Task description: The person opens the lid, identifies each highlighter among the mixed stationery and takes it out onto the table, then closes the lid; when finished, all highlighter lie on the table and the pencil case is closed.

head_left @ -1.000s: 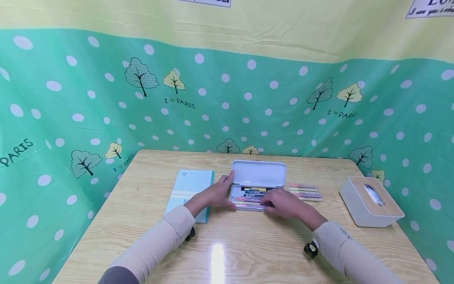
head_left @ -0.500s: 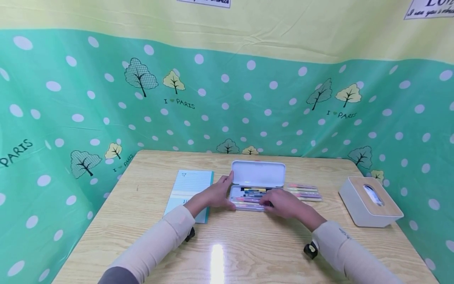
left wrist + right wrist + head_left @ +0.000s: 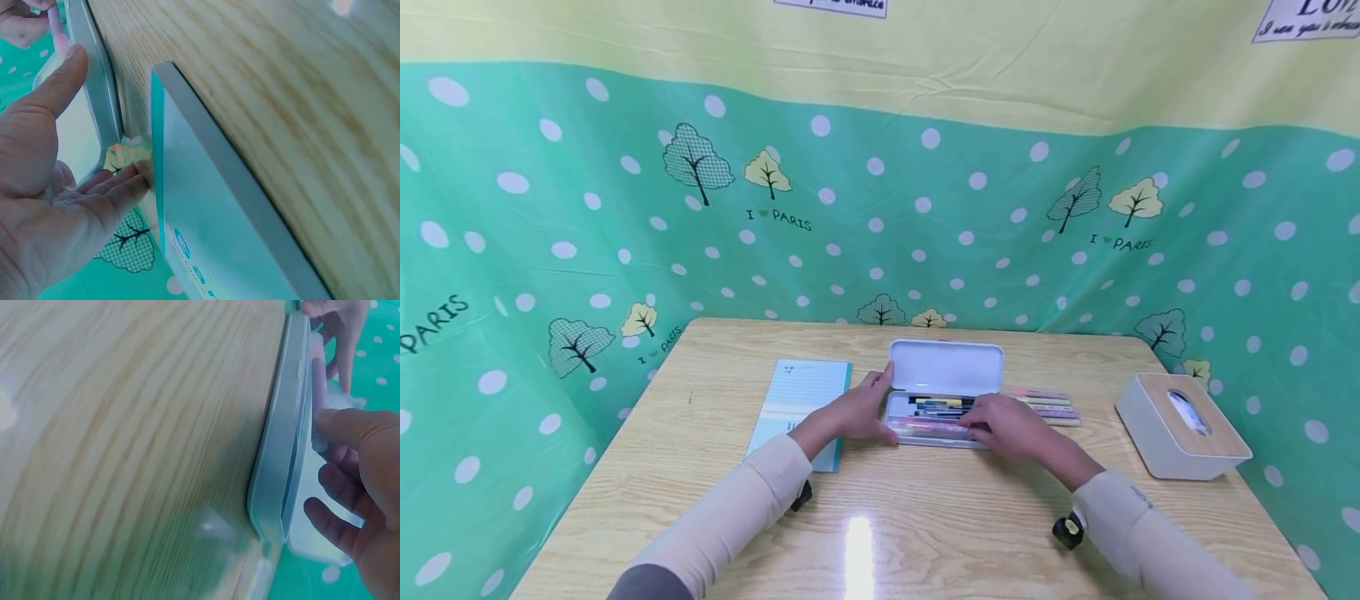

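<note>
An open pencil case (image 3: 946,368) with a white inside lies in the middle of the table, lid leaning back. Dark pens and a yellow one (image 3: 937,402) lie inside, with pastel pens along the front. My left hand (image 3: 861,408) spans the case's left end, thumb by the front corner and fingers by the lid; in the left wrist view its fingers (image 3: 119,187) are stretched out. Over the front right part of the case, my right hand (image 3: 1011,425) pinches a pink and purple pen (image 3: 318,378) between thumb and fingertips, its other fingers loosely bent.
Several pastel pens (image 3: 1060,408) lie in a row right of the case. A pale blue notebook (image 3: 801,400) with a teal edge lies on the left. A white tissue box (image 3: 1180,437) with a wooden top stands at the right. Behind hangs a green curtain (image 3: 917,250).
My right hand has shifted a little to the right along the front of the pencil case, uncovering more of the pastel pens. The left hand stays in place.
</note>
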### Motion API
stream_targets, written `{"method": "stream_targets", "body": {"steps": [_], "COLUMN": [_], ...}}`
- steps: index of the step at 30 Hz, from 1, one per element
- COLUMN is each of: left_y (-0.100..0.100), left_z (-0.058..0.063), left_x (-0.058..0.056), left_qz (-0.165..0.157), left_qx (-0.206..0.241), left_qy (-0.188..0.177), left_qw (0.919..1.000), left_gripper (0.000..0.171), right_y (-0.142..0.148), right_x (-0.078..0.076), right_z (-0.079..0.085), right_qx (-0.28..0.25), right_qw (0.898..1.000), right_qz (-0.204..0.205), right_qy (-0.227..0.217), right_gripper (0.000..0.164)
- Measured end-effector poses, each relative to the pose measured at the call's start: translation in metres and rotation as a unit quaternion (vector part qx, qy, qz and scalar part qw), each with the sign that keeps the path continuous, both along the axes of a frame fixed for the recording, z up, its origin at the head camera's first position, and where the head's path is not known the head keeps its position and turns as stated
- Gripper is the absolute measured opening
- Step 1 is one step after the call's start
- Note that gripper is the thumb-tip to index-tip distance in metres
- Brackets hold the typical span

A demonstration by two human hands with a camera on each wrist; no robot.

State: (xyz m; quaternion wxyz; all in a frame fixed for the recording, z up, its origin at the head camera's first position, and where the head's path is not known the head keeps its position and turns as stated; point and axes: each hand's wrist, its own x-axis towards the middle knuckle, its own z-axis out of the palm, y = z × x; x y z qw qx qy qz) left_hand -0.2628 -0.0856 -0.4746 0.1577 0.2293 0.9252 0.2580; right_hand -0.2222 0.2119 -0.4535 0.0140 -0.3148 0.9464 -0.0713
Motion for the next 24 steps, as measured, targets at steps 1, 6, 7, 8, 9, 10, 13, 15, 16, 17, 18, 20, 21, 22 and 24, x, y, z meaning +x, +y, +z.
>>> {"method": "stream_targets", "body": {"steps": [1, 6, 7, 8, 9, 10, 13, 15, 16, 17, 18, 20, 21, 22, 24], "left_y": [0.0, 0.0, 0.001, 0.001, 0.001, 0.001, 0.001, 0.001, 0.001, 0.001, 0.001, 0.001, 0.001, 0.001, 0.001], "left_z": [0.0, 0.0, 0.0, 0.0, 0.0, 0.0, 0.0, 0.0, -0.001, -0.001, -0.001, -0.001, 0.0, 0.0, 0.0], "left_x": [0.0, 0.0, 0.0, 0.0, 0.0, 0.0, 0.0, 0.0, 0.0, -0.001, -0.001, -0.001, -0.001, -0.001, -0.001], "left_qz": [0.0, 0.002, 0.002, 0.002, 0.003, 0.003, 0.004, 0.004, 0.004, 0.003, 0.002, 0.0, -0.002, -0.003, -0.005], "left_qx": [0.0, -0.002, -0.003, -0.004, -0.004, -0.005, -0.007, -0.008, -0.007, -0.008, -0.009, -0.011, -0.011, -0.013, -0.014], "left_qy": [0.0, -0.002, -0.003, -0.003, -0.004, -0.004, -0.005, -0.006, -0.006, -0.006, -0.005, -0.002, 0.0, 0.0, 0.002], "left_qw": [1.0, 1.0, 1.0, 1.0, 1.0, 1.0, 1.0, 0.9999, 0.9999, 0.9999, 0.9999, 0.9999, 0.9999, 0.9999, 0.9999], "left_gripper": [0.137, 0.137, 0.137, 0.136, 0.136, 0.136, 0.136, 0.136, 0.136, 0.136, 0.136, 0.135, 0.135, 0.135, 0.135], "right_y": [0.003, 0.021, 0.025, 0.029, 0.033, 0.037, 0.048, 0.056, 0.059, 0.063, 0.067, 0.075, 0.079, 0.083, 0.091], "right_x": [0.0, 0.0, 0.0, 0.001, 0.001, 0.001, 0.002, 0.003, 0.003, 0.003, 0.003, 0.005, 0.005, 0.006, 0.007], "right_z": [0.0, 0.001, 0.001, 0.001, 0.001, 0.001, 0.0, 0.0, -0.001, -0.001, -0.001, 0.0, 0.0, 0.0, -0.001], "right_qx": [-0.002, -0.016, -0.019, -0.022, -0.026, -0.03, -0.038, -0.045, -0.048, -0.052, -0.054, -0.061, -0.064, -0.064, -0.062], "right_qw": [1.0, 1.0, 0.999, 0.999, 0.999, 0.999, 0.998, 0.997, 0.997, 0.996, 0.996, 0.995, 0.994, 0.994, 0.992], "right_qz": [0.0, 0.003, 0.004, 0.004, 0.003, 0.001, -0.024, -0.04, -0.048, -0.054, -0.058, -0.069, -0.074, -0.08, -0.094], "right_qy": [0.004, 0.024, 0.031, 0.034, 0.037, 0.039, 0.042, 0.044, 0.045, 0.046, 0.049, 0.048, 0.047, 0.049, 0.053], "right_gripper": [0.02, 0.019, 0.02, 0.02, 0.02, 0.021, 0.021, 0.021, 0.021, 0.02, 0.02, 0.02, 0.02, 0.02, 0.021]}}
